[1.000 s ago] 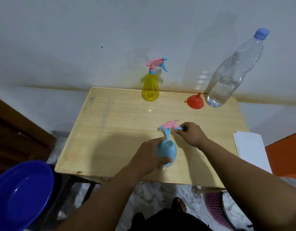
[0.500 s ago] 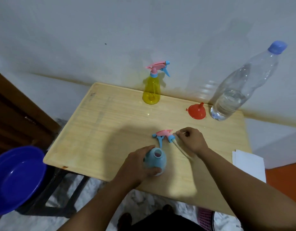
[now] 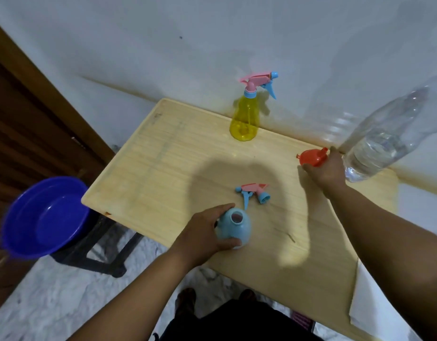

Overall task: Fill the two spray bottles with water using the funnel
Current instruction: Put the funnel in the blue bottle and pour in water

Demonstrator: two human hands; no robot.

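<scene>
My left hand [image 3: 204, 232] grips the light blue spray bottle [image 3: 234, 228], which stands open-topped near the front of the wooden table [image 3: 163, 163]. Its pink and blue spray head [image 3: 253, 193] lies on the table just behind it, with its thin tube trailing toward the front right. My right hand [image 3: 324, 168] reaches the red funnel [image 3: 312, 157] at the back right, with fingers on both sides of it. A yellow spray bottle [image 3: 244, 119] with its head on stands at the back by the wall. The clear water bottle [image 3: 382, 141] stands right of the funnel.
A blue basin [image 3: 44, 215] sits on a dark stool left of the table. White paper [image 3: 377, 306] lies off the table's right front corner. A brown wooden door is at far left. My feet show on the marble floor below.
My right hand has let go of the spray head, which now lies on the table, and moved back right to the funnel. My left hand stays on the blue bottle.
</scene>
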